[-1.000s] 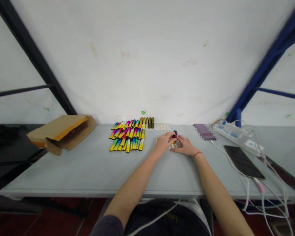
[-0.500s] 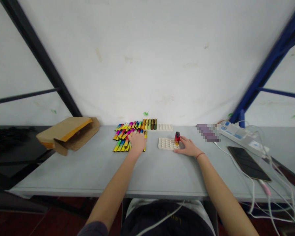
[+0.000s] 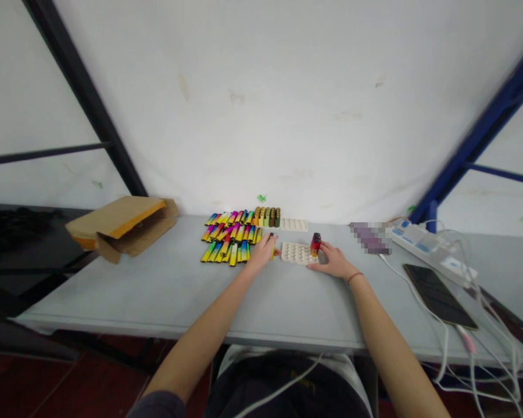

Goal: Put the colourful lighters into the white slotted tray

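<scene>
Just left of the white dimpled plastic tray (image 3: 295, 253), the head view shows the person's left hand (image 3: 264, 252) pinching a slim yellow casing (image 3: 272, 247) upright, its fingers (image 3: 269, 244) closed together on the glossy metal. At the tray's right edge stands a short red-and-black cylinder (image 3: 316, 244), with the right hand (image 3: 333, 260) beside it, its fingers (image 3: 325, 248) slightly apart and curled toward it; whether they grip it, I cannot tell from here. A red cord (image 3: 354, 278) circles that wrist. Further left of the tray, rainbow-sprayed casings (image 3: 230, 244) lie in tilted, overlapping rows on the grey table (image 3: 113, 290). Behind the tray sit a second dimpled tray (image 3: 294, 224) and a tight row of short capped pieces (image 3: 268, 217). The step in hand looks like bringing one casing across to the tray, so the next move seems to call for a short, steady reach rightward. Well left of the tray, a cardboard envelope (image 3: 122, 226) gapes open; well right of it lie a power strip (image 3: 412, 239) and a phone (image 3: 439, 296).
</scene>
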